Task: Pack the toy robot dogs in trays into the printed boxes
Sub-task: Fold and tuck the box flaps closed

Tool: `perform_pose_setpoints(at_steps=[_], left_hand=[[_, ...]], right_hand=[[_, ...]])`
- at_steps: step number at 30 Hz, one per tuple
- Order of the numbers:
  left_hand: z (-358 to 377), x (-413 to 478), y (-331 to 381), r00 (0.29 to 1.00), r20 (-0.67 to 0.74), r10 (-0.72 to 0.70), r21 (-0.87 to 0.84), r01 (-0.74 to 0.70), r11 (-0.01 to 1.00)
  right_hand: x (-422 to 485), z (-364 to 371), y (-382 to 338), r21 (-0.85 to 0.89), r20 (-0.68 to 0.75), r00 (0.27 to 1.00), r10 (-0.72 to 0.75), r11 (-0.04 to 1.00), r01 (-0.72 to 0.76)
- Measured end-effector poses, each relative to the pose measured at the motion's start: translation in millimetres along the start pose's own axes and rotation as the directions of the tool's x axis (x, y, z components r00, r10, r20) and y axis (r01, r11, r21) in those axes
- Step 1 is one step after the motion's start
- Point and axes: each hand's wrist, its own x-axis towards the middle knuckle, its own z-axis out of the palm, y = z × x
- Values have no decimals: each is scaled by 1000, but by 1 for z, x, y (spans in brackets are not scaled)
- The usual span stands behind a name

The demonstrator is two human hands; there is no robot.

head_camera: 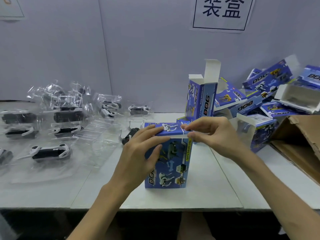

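Printed box [170, 163] recorded upright at centre of table [207, 191], gripped at its upper 9 o'clock corner by the left hand [138, 153] (fingers over lid, thumb on front), lid's 3 o'clock edge pinched by the right hand [213, 134]; trayed toy robot dogs [50, 152] noted at 9 o'clock.

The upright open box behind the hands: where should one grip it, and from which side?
Probably grip the open box round its middle, from the left: it stands upright, its top flaps are loose, and the box pile crowds its right side.
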Motion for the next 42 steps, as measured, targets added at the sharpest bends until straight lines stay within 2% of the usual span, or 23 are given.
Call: perform_pose_setpoints(at_steps=[3,8,13,17,20,23,27,35,38,42], left_hand=[[1,2,3,999,-25,-26,-26,25,999],[-3,3,4,1000,-12,-9,-78,8,997],[-4,7,5,999,-11,-36,-78,35,996],[7,10,13,997,-23,-73,-50,72,996],[13,10,15,992,-49,-119,-83,114,990],[13,11,12,996,-34,-81,-118,76,990],[10,14,8,999,1,-41,-117,41,992],[11,14,5,995,-63,-80,-86,75,993],[9,14,6,997,-36,-72,-93,68,993],[5,15,7,999,2,-54,-110,54,992]], right_hand=[[-3,9,-1,43,-36,999,-9,999,11],[-7,22,-7,-104,-114,987,-115,989,103],[-14,17,-9,-201,30,987,-158,966,161],[-15,13,-12,-187,48,990,-131,973,137],[-15,19,-14,-162,-25,996,-90,983,85],[-14,29,-14,-109,-145,989,-36,994,20],[-7,34,-18,-155,-187,980,-60,987,31],[-15,21,-12,-227,58,992,-116,966,126],[-10,21,-14,-258,68,990,-126,956,139],[1,26,-21,-251,10,994,-107,962,106]])
